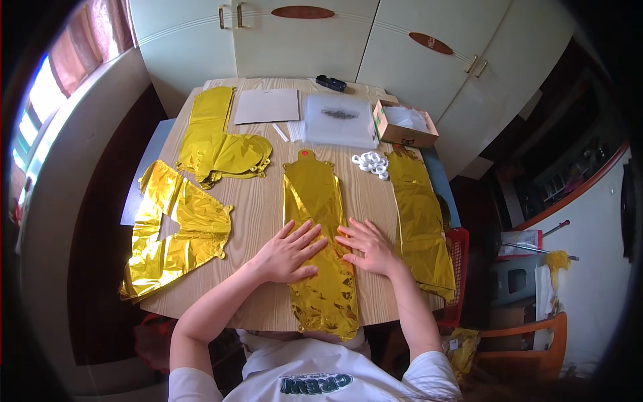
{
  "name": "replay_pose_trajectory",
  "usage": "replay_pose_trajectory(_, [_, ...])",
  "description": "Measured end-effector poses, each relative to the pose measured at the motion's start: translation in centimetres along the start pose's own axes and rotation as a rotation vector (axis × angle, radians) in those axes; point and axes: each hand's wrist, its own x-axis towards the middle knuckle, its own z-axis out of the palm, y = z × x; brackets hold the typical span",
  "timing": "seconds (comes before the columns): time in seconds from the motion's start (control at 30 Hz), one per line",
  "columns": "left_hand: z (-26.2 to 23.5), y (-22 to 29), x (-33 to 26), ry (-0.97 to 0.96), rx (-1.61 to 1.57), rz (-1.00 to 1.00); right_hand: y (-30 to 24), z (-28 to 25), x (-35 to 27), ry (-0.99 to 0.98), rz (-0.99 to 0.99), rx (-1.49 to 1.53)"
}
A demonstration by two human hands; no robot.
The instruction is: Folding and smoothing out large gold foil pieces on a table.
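A long, flat gold foil balloon (315, 194) lies lengthwise down the middle of the wooden table, its near end at the table edge by my body. Its lower part is creased, and a small red spot marks the tab at the far end. My left hand (289, 253) rests flat across its left side with fingers spread. On the opposite edge lies my right hand (368, 248), palm down, fingers stretched toward the foil. Neither hand grips anything.
More flat gold foil balloons lie around: a triangular one (194, 218) at left, an L-shaped stack (211, 130) behind it, a long one (418, 221) at right. Farther back are white rings (370, 163), a clear plastic bag (340, 124), a grey sheet (266, 107) and a cardboard box (408, 136).
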Motion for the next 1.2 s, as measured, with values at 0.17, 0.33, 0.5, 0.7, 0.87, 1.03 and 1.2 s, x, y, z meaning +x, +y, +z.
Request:
replay_pose_trajectory(0.17, [-0.8,-0.8,0.0,0.077,-0.310,-0.022,-1.3,-0.4,-0.9,0.183,0.016,-0.014])
replay_pose_trajectory(0.33, [-0.4,-0.8,-0.3,0.057,-0.324,-0.049,-6.4,-0.4,-5.5,0.274,0.198,-0.016])
replay_pose_trajectory(0.5, [-0.1,-0.2,-0.1,0.051,-0.157,-0.043,-10.5,0.8,-8.9,0.297,0.242,-0.085])
replay_pose_trajectory(0.7, [0.2,0.0,0.0,0.055,-0.035,-0.021,-10.9,1.8,-9.3,0.277,0.184,-0.109])
replay_pose_trajectory(0.87, [0.5,-0.1,0.0,0.057,-0.011,-0.014,-10.6,1.7,-9.3,0.263,0.164,-0.092])
replay_pose_trajectory(1.03, [0.4,0.0,0.0,0.055,-0.009,-0.015,-10.5,1.8,-9.5,0.244,0.161,-0.101])
replay_pose_trajectory(1.2, [0.6,0.0,0.0,0.063,0.008,-0.006,-10.5,1.9,-9.5,0.236,0.168,-0.117])
